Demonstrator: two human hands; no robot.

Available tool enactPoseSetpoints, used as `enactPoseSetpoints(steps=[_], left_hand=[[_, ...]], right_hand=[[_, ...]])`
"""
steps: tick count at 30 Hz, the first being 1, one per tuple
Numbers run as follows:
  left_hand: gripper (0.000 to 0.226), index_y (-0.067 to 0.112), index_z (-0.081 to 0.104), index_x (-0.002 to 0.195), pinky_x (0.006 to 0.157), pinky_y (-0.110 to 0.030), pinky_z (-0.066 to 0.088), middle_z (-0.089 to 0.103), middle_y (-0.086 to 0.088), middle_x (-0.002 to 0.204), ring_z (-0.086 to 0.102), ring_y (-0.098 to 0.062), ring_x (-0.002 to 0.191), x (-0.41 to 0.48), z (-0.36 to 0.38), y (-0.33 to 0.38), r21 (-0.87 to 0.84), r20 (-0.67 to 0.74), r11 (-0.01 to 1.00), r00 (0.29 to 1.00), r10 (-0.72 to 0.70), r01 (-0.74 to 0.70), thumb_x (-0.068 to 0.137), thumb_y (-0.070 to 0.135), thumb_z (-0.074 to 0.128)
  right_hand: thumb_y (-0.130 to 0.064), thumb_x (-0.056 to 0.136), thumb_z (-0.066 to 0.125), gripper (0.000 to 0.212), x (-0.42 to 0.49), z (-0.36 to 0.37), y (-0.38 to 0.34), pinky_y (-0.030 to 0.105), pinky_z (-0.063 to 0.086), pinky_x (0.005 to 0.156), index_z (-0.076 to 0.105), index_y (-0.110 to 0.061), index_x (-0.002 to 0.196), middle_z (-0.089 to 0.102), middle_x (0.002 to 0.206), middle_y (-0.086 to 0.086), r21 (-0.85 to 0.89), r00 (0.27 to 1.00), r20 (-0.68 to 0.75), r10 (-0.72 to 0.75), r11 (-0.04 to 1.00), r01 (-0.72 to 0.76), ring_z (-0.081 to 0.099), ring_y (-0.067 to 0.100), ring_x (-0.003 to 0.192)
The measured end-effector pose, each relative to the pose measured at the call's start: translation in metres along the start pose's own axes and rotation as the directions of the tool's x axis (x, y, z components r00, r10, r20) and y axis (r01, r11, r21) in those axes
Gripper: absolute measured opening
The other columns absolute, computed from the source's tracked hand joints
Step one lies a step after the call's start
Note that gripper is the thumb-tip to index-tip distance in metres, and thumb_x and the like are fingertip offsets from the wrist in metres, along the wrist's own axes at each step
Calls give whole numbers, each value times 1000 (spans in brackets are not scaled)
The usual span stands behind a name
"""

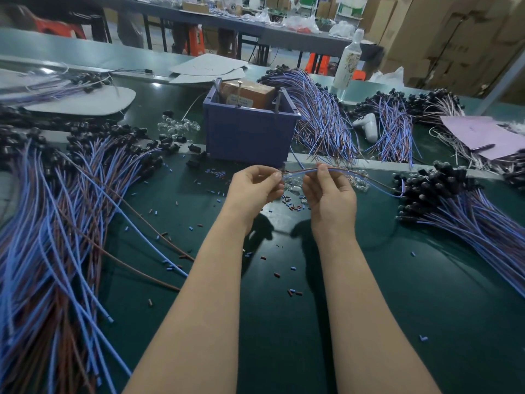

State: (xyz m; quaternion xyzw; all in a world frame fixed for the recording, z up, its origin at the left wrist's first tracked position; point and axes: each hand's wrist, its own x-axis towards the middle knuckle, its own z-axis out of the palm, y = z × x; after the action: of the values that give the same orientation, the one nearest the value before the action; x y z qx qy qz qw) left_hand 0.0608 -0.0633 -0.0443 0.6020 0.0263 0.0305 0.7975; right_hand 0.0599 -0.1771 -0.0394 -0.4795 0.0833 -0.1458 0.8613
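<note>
The blue-and-brown wire pair (pixel 301 170) is held just above the dark green tabletop (pixel 369 280), right in front of the blue bin (pixel 250 132). The left grip (pixel 255 186) pinches its near end between fingertips. The right grip (pixel 329 191) pinches it a little further along, and from there the pair trails off toward 3 o'clock into a heap of black-capped wires (pixel 468 223).

Under the hands lie clear bulbs (pixel 295 184) and short cut sleeve bits (pixel 292 206), with more bits scattered toward 6 o'clock. A large fan of blue and brown wires (pixel 56 223) covers the surface at 9 o'clock, and another bundle (pixel 321 115) lies at 1 o'clock beside the bin. The bin holds a brown box (pixel 250 93). At 2 o'clock are a white handheld device (pixel 368 125), a pink sheet (pixel 483 135) and, further back, a white bottle (pixel 348 61).

Behind, at 12 o'clock, the room has grey worktables (pixel 298 38) and orange stools (pixel 321 64). Stacked cardboard cartons (pixel 454 38) stand at 1 o'clock.
</note>
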Motion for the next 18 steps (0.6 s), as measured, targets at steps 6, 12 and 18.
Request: enactPoseSetpoints(steps=[6,12,18], left_hand=[[15,7,64,84,56,-11,50,64,-3,70,60,1,52,-1,2,-1,11,12,1000,1000,-10,10,95,9,54],[11,2,64,84,57,-11,50,62,-4,70,58,1,51,-2,3,-1,59,36,998,999,-23,20,93,4,57],[14,0,62,89,51,-9,46,57,-3,66,52,4,43,0,-1,-1,243,-13,970,1000,13,-9,96,8,52]], right_hand=[[-8,93,57,15,-1,0,3,16,52,57,56,-11,79,62,68,1,-99,998,-4,-60,993,59,61,5,54],[-5,92,58,15,-1,0,4,15,52,57,56,-10,78,61,68,2,-71,998,-27,-60,996,58,61,4,52],[-2,91,58,15,-1,1,6,14,51,57,57,-7,77,63,55,-6,-120,993,-29,-119,986,114,62,3,52]])
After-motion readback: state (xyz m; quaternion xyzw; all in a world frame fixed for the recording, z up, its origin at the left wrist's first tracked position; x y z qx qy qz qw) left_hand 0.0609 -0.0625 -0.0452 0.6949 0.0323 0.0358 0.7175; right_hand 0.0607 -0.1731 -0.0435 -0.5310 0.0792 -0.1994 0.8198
